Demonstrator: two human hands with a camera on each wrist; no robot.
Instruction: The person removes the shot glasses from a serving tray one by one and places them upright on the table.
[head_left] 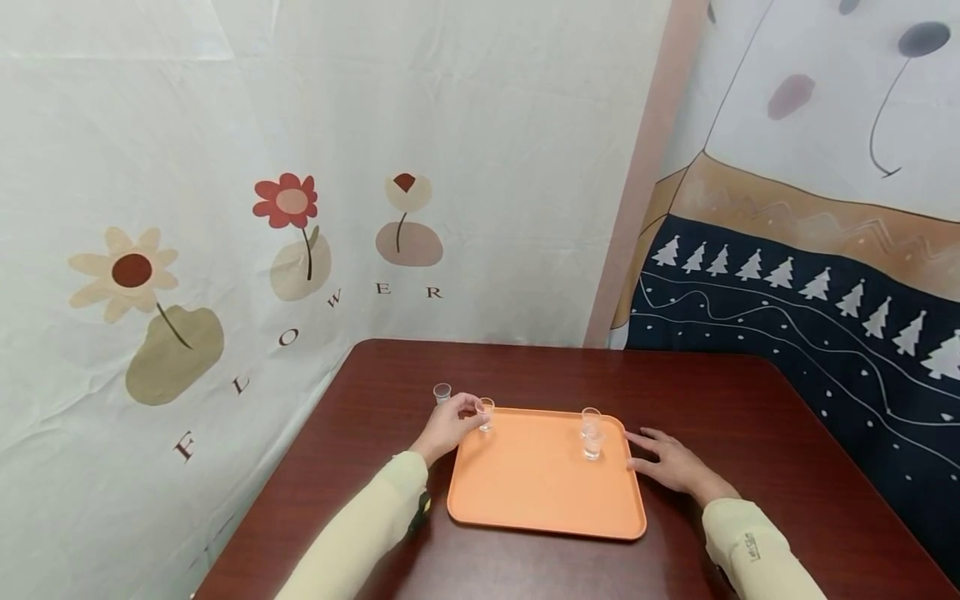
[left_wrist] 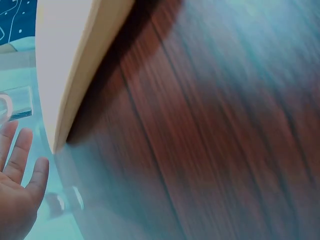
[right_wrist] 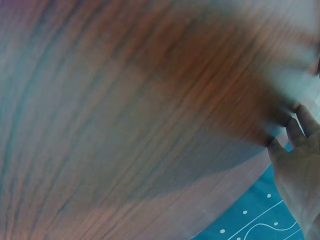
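An orange tray lies on the table. At its far left corner my left hand pinches a small clear glass between thumb and fingers. The left wrist view shows that hand beside the tray's raised edge, with the glass at the fingertips. Two similar clear glasses stand on the tray's right part, one behind the other. My right hand rests at the tray's right rim, its fingers spread and extended; the right wrist view catches this hand at its edge.
Another small clear glass stands on the table left of the tray, partly behind my left hand. The dark red wooden table meets a hanging cloth with flowers at the back and a patterned cloth at the right.
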